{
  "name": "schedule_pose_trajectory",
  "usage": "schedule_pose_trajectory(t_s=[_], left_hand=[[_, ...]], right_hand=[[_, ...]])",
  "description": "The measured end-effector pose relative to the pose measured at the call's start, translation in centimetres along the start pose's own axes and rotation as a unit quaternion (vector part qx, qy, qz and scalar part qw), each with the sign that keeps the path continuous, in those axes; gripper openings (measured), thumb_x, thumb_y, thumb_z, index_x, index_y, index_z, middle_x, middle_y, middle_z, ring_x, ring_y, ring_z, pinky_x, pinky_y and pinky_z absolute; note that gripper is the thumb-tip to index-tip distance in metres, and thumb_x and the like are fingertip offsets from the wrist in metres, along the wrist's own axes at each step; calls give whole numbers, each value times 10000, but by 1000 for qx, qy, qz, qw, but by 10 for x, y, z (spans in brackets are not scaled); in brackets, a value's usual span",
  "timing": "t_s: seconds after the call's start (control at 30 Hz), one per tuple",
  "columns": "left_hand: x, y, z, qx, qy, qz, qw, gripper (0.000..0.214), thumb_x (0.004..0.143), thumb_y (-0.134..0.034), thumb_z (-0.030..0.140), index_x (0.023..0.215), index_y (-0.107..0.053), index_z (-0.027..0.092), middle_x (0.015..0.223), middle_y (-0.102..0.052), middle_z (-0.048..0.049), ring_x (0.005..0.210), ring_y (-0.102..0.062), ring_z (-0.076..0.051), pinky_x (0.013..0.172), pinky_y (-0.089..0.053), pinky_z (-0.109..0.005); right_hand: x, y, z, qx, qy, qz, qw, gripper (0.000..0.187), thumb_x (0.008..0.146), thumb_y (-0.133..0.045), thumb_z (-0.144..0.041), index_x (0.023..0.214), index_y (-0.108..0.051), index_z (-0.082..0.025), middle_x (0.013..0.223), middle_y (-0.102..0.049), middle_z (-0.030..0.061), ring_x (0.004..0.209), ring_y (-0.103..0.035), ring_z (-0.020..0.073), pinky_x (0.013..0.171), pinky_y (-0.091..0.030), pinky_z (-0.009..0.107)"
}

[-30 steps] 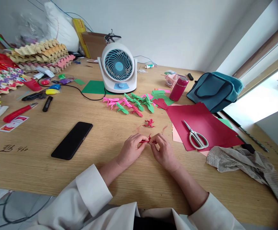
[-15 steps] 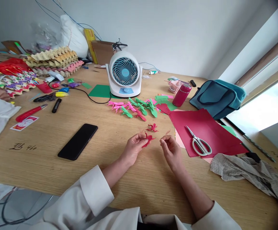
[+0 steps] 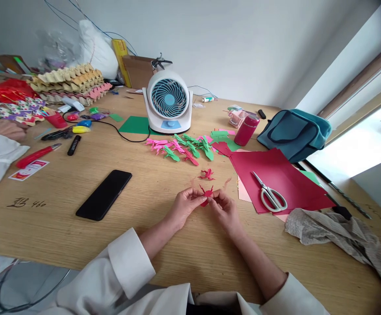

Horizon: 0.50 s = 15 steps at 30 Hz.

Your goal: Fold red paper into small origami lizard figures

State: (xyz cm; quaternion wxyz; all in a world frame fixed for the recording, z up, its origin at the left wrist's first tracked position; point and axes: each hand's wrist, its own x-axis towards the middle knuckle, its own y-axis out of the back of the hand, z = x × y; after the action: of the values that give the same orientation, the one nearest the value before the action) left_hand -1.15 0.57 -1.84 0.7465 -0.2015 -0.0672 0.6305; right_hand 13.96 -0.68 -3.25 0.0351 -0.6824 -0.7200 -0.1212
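Between my two hands is a small red folded-paper figure (image 3: 207,193), with thin points sticking up from its far end. My left hand (image 3: 187,206) pinches its left side between thumb and fingers. On the other side, the thumb and fingertips of my right hand (image 3: 223,210) are closed on its right edge. Just beyond lies a red folded-paper insect (image 3: 207,174) with thin legs. Farther back, several pink, green and red folded-paper insects (image 3: 190,146) lie in a cluster. Part of the held figure is covered by my fingers.
Scissors (image 3: 269,192) rest on red paper sheets (image 3: 295,175) to the right, near a crumpled grey cloth (image 3: 321,227). A phone (image 3: 104,194) lies left. Behind are a white fan (image 3: 169,103), a red flask (image 3: 246,130) and a teal bag (image 3: 293,131). Egg trays (image 3: 72,83) are stacked far left.
My right hand has moved left and now grips the red paper figure together with my left hand. The figure has turned, its points now facing away from me. The view has shifted slightly.
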Motion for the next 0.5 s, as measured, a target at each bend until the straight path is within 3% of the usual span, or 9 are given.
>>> schedule_pose_trajectory(t_s=[0.1, 0.27, 0.37, 0.5], left_hand=[[3, 5, 2, 66, -24, -13, 997, 283, 619, -838, 326, 717, -664, 125, 719, -681, -6, 692, -593, -110, 714, -451, -241], [2, 8, 2, 62, 7, -32, 998, 308, 630, -829, 356, 724, -643, 128, 650, -630, 21, 536, -507, -64, 529, -370, -202], [2, 7, 0, 56, 34, -46, 997, 338, 634, -828, 365, 754, -622, 125, 709, -646, -7, 620, -590, -103, 573, -427, -216], [4, 10, -1, 82, 22, -34, 996, 419, 650, -816, 368, 944, -606, 155, 831, -641, -8, 639, -586, -102, 549, -422, -214]], right_hand=[[2, 3, -4, 2, -3, -16, 1000, 270, 875, -625, -444, 800, -645, -185, 752, -635, 36, 720, -574, 165, 689, -462, 286], [7, 2, -7, 90, -47, -18, 995, 319, 790, -697, -507, 774, -647, -192, 647, -612, -1, 571, -510, 122, 564, -425, 256], [8, 0, -5, 128, -76, -3, 989, 328, 732, -751, -499, 779, -644, -192, 643, -617, -9, 523, -504, 105, 508, -412, 240], [8, -1, 2, 143, -85, -6, 986, 319, 729, -758, -477, 775, -632, -188, 665, -628, -5, 523, -535, 103, 498, -427, 232]])
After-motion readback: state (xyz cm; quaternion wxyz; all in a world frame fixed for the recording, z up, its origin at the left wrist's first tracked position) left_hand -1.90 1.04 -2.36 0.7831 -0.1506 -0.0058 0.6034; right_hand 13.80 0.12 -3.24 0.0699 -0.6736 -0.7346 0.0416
